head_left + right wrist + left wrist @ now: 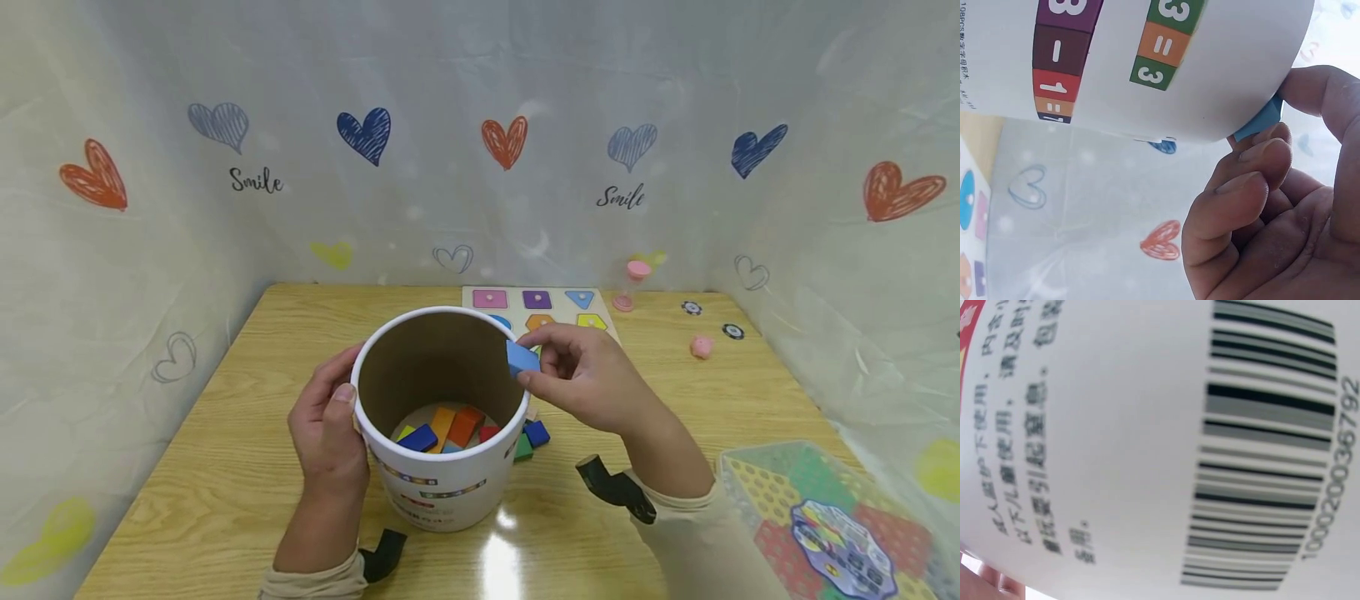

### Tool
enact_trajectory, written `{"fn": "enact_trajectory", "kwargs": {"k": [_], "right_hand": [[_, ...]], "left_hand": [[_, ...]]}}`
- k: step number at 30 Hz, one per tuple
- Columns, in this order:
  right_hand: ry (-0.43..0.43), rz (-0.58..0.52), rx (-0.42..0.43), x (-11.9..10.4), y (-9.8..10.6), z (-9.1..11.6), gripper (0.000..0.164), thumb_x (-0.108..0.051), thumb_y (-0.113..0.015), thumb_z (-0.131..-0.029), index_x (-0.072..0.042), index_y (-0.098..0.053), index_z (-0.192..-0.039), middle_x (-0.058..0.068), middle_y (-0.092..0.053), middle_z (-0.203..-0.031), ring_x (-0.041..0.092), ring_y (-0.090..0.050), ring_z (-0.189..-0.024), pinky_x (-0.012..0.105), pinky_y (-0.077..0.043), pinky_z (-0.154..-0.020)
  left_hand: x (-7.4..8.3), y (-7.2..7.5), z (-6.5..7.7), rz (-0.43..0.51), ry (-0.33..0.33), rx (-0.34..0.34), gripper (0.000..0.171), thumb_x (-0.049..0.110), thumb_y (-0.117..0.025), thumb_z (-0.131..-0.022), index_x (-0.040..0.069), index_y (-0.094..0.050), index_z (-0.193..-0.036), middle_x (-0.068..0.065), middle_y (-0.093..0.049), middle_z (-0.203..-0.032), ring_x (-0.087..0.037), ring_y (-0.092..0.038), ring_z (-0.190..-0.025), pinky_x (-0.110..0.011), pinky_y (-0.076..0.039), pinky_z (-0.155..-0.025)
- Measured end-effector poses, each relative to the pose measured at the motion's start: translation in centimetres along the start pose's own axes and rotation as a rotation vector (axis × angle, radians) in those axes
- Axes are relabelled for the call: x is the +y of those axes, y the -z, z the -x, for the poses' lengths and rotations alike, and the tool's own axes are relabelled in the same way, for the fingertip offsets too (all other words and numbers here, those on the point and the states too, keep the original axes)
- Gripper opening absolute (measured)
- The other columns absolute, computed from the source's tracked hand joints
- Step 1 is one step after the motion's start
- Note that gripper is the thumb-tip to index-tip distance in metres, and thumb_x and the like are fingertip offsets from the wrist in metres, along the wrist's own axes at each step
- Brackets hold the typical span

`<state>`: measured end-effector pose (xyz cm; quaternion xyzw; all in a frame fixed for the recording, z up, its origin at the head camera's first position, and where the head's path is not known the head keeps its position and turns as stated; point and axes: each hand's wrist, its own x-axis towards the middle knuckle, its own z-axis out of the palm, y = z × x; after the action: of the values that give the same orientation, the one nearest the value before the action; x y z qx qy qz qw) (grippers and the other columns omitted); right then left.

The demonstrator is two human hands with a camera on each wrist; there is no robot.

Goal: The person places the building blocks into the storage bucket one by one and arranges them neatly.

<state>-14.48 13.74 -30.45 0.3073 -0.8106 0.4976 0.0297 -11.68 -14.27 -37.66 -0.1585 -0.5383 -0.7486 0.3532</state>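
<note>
A white round bucket (457, 496) stands on the table, its open top facing me. My left hand (330, 425) holds the bucket's left side, thumb up at the rim; in the left wrist view the bucket's barcoded wall (1135, 450) hides most of that hand. My right hand (592, 375) pinches a light blue block (521, 358) between thumb and fingers at the bucket's right rim. The right wrist view shows the same blue block (1263, 119) beside the printed wall. Inside lie several blocks, among them a dark blue block (418, 438) and an orange block (441, 427).
Right of the bucket are a blue block (537, 432) and a green block (522, 448). Behind it lies a shape puzzle board (558, 317). A pink hourglass (632, 286), a pink pig figure (702, 347) and two chips stand farther right. A patterned box (832, 517) sits front right.
</note>
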Motion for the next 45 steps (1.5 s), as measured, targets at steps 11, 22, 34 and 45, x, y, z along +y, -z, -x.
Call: {"fn": "enact_trajectory", "kwargs": {"k": [11,22,34,45], "right_hand": [[0.007,0.032,0.003,0.3,-0.2,0.4,0.028,-0.016,-0.071,-0.082,-0.011,-0.066,-0.109,0.002,-0.051,-0.066,0.016,-0.044,-0.050,0.025,-0.038,-0.043],[-0.108,0.015,0.066,5.2,-0.6,2.2,0.025,-0.015,-0.068,-0.086,-0.017,-0.066,-0.111,0.003,-0.052,-0.065,0.016,-0.046,-0.051,0.027,-0.040,-0.043],[-0.380,0.087,-0.225,15.3,-1.7,4.3,0.034,-0.022,-0.073,-0.081,-0.015,-0.065,-0.114,0.002,-0.054,-0.065,0.012,-0.048,-0.054,0.024,-0.040,-0.046],[-0.354,0.250,-0.253,15.5,-2.5,4.2,0.045,-0.022,-0.075,-0.077,-0.024,-0.061,-0.120,-0.004,-0.054,-0.065,0.013,-0.052,-0.060,0.027,-0.045,-0.055]], "left_hand": [[0.0,-0.1,0.1,-0.012,0.008,-0.013,0.039,0.003,-0.040,-0.086,-0.013,-0.059,-0.116,-0.030,-0.058,-0.113,-0.038,-0.056,-0.104,-0.037,-0.048,-0.086],[0.0,-0.1,0.1,0.007,-0.007,-0.023,0.038,0.003,-0.040,-0.087,-0.015,-0.058,-0.116,-0.032,-0.057,-0.114,-0.039,-0.056,-0.105,-0.038,-0.049,-0.086],[-0.1,0.0,0.2,0.004,-0.010,-0.030,0.039,0.003,-0.040,-0.087,-0.015,-0.057,-0.116,-0.032,-0.057,-0.113,-0.040,-0.056,-0.104,-0.038,-0.050,-0.085],[-0.1,-0.1,0.1,0.020,-0.014,-0.034,0.040,0.004,-0.039,-0.087,-0.016,-0.056,-0.116,-0.032,-0.058,-0.113,-0.039,-0.056,-0.104,-0.038,-0.049,-0.085]]}}
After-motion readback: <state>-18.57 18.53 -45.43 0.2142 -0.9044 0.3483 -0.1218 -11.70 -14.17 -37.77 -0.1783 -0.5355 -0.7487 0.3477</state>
